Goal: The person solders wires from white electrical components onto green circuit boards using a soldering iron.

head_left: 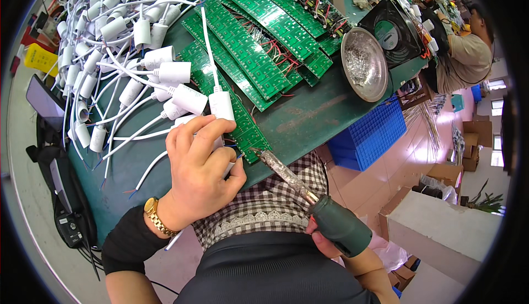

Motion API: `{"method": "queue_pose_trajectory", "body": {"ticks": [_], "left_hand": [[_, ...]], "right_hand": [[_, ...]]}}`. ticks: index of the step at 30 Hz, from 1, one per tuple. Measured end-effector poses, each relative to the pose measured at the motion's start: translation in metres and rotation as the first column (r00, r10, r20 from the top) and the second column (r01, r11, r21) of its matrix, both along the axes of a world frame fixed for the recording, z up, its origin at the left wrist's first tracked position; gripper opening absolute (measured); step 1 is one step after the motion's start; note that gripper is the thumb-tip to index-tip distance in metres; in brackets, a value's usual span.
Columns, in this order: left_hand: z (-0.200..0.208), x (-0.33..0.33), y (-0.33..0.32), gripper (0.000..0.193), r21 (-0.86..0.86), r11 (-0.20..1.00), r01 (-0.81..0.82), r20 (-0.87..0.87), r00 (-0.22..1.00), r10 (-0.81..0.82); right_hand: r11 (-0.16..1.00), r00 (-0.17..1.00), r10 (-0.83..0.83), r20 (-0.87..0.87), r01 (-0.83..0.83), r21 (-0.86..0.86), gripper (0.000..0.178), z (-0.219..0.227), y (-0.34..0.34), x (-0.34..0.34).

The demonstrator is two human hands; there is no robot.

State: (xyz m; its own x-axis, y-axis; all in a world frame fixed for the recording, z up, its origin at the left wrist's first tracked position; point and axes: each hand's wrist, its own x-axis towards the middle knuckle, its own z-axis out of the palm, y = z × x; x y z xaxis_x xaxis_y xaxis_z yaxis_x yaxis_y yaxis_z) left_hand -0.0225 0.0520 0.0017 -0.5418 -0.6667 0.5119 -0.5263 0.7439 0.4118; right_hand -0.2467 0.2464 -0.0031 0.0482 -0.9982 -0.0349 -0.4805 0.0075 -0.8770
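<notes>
White cylindrical capacitor (221, 106) is gripped by the left hand (198, 174); green-handled soldering iron (308, 196), held in the right hand (325, 243), should be touched briefly to the wire joint.

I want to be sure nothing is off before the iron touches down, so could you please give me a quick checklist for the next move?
1. Left hand grips a white capacitor at the circuit board: ok.
2. Right hand holds the soldering iron by its green handle: ok.
3. Iron tip close to the board edge, not yet touching: ok.
4. Wire ends seated on the pads: cannot tell, hidden by fingers.
5. Tip clean: not ok, shaft looks crusted.
6. Solder dish within reach on the table: ok.
</notes>
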Motion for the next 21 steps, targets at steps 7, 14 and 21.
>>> {"method": "queue_pose_trajectory", "body": {"ticks": [7,14,21], "left_hand": [[0.001,0.0,0.004,0.022,-0.018,0.999,-0.046,0.074,0.996,0.048],[-0.001,-0.002,0.002,0.023,0.018,0.999,-0.033,0.029,0.999,0.033],[-0.001,-0.002,0.0,0.025,0.052,0.998,-0.031,0.003,1.0,0.031]], "right_hand": [[0.996,0.996,0.081,-0.035,-0.083,-0.036,0.017,0.005,-0.004,-0.001],[0.998,0.995,0.063,0.074,-0.06,-0.034,0.029,-0.007,0.001,0.0],[0.999,0.993,0.01,0.118,-0.015,0.042,0.028,-0.006,0.004,0.0]]}}
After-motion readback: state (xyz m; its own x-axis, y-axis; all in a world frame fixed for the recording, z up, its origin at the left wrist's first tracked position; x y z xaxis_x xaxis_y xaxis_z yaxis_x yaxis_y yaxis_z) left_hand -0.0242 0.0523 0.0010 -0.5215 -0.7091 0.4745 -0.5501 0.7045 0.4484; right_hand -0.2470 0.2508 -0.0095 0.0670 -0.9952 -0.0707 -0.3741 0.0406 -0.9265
